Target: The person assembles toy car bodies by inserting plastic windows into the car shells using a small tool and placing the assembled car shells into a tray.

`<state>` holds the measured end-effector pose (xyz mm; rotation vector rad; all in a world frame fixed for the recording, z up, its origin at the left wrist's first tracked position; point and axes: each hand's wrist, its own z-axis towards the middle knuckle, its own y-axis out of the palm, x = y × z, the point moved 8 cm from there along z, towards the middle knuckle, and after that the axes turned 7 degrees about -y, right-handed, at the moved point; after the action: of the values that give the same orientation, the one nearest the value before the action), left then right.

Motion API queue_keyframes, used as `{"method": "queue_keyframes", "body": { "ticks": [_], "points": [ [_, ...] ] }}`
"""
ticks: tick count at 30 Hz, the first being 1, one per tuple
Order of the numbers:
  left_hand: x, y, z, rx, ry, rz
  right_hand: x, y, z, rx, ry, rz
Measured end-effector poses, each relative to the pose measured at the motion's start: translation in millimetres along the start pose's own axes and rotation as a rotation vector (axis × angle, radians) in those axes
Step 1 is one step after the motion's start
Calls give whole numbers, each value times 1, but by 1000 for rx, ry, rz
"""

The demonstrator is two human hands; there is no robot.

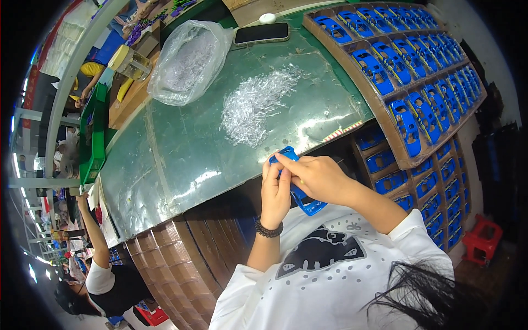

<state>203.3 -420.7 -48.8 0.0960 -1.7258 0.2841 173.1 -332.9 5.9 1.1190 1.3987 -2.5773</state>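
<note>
In front of my chest, at the near edge of the green-topped table (181, 159), a blue plastic frame-like part (312, 207) is held between both hands. My left hand (275, 195) grips its upper end from the left, fingers closed. From the right, my right hand (324, 179) pinches at the same end; whether a smaller piece sits between those fingertips is hidden. Beyond the hands lies a loose pile of small clear plastic pieces (254, 107). Farther back, an open clear plastic bag (190, 63) holds many more such pieces.
At right a tilted brown tray (397, 96) carries rows of similar blue parts, with more filled trays (434, 190) below. A phone (261, 34) lies at the back. Brown trays (170, 258) stack under the table. A red stool (481, 239) stands right; another person (102, 280) works left.
</note>
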Motion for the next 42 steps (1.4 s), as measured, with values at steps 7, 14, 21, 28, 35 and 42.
{"method": "queue_keyframes", "body": {
  "ticks": [7, 14, 21, 28, 35, 42],
  "points": [
    [7, 1, -9, -301, -115, -232, -20, -35, 9, 115, -226, -117],
    [14, -1, -11, -256, -181, -415, 2, -34, 12, 155, -247, -58],
    [4, -4, 6, -52, -81, -178, 33, -13, 23, 87, 52, -58],
    [-2, -10, 18, 99, -36, -173, 48, -2, 38, -20, 161, -125],
    [-9, -16, 22, 153, -29, 18, 51, 5, 43, -7, 181, -127],
    [19, -24, 36, 118, -1, 274, 45, 11, 41, -30, 343, -316]
  ]
}}
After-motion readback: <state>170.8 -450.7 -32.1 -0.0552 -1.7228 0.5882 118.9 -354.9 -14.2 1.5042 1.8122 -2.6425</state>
